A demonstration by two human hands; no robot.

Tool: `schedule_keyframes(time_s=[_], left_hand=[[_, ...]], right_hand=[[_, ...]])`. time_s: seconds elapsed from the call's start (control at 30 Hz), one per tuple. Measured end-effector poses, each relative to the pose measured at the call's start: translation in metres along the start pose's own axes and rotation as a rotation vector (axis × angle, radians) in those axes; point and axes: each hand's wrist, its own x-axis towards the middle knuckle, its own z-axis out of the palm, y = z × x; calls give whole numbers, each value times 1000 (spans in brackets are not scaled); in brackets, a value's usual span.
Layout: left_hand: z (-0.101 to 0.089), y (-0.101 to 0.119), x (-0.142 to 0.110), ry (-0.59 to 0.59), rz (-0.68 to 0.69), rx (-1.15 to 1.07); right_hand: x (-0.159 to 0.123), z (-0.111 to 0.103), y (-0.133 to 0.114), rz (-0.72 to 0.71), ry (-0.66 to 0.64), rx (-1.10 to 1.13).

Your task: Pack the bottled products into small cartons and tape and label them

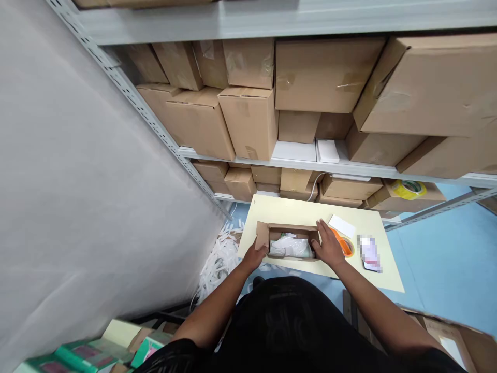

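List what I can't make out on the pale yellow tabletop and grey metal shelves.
All in the head view:
Whatever lies under the crumpled white plastic in the open brown cardboard box: covered by the plastic.
Part of the orange-and-yellow tape roll: behind the right hand.
Screen of the flat rectangular phone: blurred into blocks.
Right end of the large brown carton, upper right: cut off by the picture's edge.

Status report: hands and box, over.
Left hand at left flap, right hand at right end. Open box: white plastic inside. Orange tape dispenser beside right hand.
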Motion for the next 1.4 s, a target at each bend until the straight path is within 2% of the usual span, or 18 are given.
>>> schedule_keyframes(time_s=[0.07,0.17,0.3,0.4,0.47,0.6,0.77,0.87,0.93,1.0,1.07,1.17,1.23,1.4], left_hand=[[-4,-6,0,-13,32,-26],[-9,-8,-1,-32,156,-1],[-12,-1,3,-88,357,132],[-8,8,9,-119,558,276],[-3,13,12,-124,636,374],[5,16,17,-110,644,515],[5,21,30,-109,634,636],[4,28,34,-94,635,692],[5,30,34,-87,633,719],[6,30,32,-78,624,739],[7,29,31,-65,617,752],[9,26,31,-53,620,752],[9,27,30,-56,624,750],[11,38,24,-10,616,834]], right_hand=[[-1,-1,-7,-97,-89,-87],[-6,1,-17,-92,-182,-191],[-11,5,-21,-66,-192,-246],[-10,7,-18,-73,-197,-263],[-8,9,-15,-85,-186,-263],[-6,15,-13,-99,-137,-217],[-4,18,-10,-112,-60,-73],[-7,7,12,-47,-12,13],[-14,-2,36,72,14,-12],[-22,-8,61,208,-13,-109],[-29,-7,78,301,-130,-197],[-31,4,84,347,-292,-268],[-26,13,80,382,-309,-286],[-11,25,77,555,-243,-256]])
